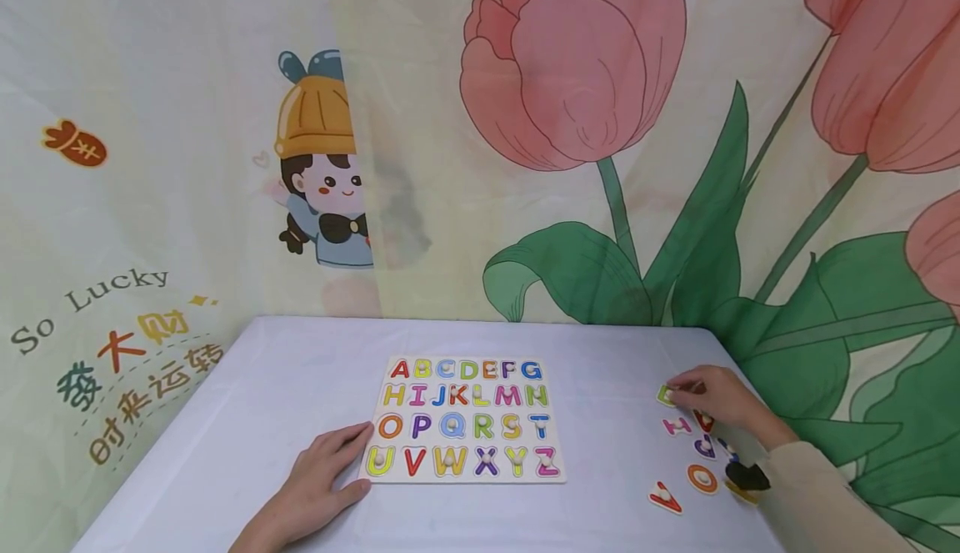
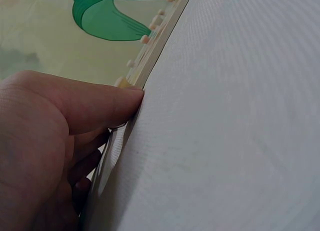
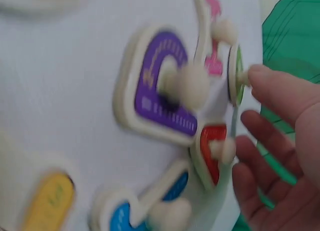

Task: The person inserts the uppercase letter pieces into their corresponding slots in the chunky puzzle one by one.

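Note:
A white alphabet puzzle board with colourful letters lies flat on the table; many letters carry small knobs. My left hand rests at its left side, index finger at the left edge and thumb by the near corner. The left wrist view shows that thumb against the board's edge. On the right, my right hand pinches the knob of a small green letter piece. In the right wrist view the green piece appears edge-on, with the thumb at its knob and other fingers loosely bent.
Loose knobbed letters lie near the right hand: a pink I, a purple letter, an orange O and a red letter. Blue and yellow pieces are partly hidden by the right wrist. A printed curtain hangs behind the table.

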Motion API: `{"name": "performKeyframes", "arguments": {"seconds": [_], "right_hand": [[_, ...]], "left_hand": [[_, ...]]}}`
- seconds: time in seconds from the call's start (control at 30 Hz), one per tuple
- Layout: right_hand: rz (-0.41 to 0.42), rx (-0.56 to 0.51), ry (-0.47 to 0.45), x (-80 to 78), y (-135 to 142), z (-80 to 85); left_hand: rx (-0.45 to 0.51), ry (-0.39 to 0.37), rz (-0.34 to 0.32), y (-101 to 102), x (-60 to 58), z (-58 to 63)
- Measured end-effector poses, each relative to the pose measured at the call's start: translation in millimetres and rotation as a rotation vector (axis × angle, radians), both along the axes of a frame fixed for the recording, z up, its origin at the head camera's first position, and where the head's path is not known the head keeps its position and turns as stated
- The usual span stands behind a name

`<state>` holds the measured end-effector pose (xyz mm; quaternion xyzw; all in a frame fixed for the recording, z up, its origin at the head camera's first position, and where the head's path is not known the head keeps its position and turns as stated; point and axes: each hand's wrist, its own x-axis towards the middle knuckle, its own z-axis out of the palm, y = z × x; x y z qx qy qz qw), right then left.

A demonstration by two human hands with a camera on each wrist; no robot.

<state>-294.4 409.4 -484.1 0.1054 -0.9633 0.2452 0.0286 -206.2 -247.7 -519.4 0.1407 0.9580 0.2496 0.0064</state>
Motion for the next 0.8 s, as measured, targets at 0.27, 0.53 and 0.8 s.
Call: {"name": "performKeyframes", "arguments": {"seconds": [0.27, 0.53, 0.8], "right_hand": [[-0.218, -0.080, -0.059, 11.6, -14, -3.6], [-0.288, -0.086, 0.027, 17.0, -29, -7.4], [-0.269, -0.091, 0.056, 16.6, -33, -7.2]], "left_hand": [[0.002, -0.023, 0.012, 0, 0.1, -0.3], [-0.002, -0.017, 0.015, 0, -0.3, -0.8], [0.000, -0.038, 0.020, 1, -0.1, 0.5]]}}
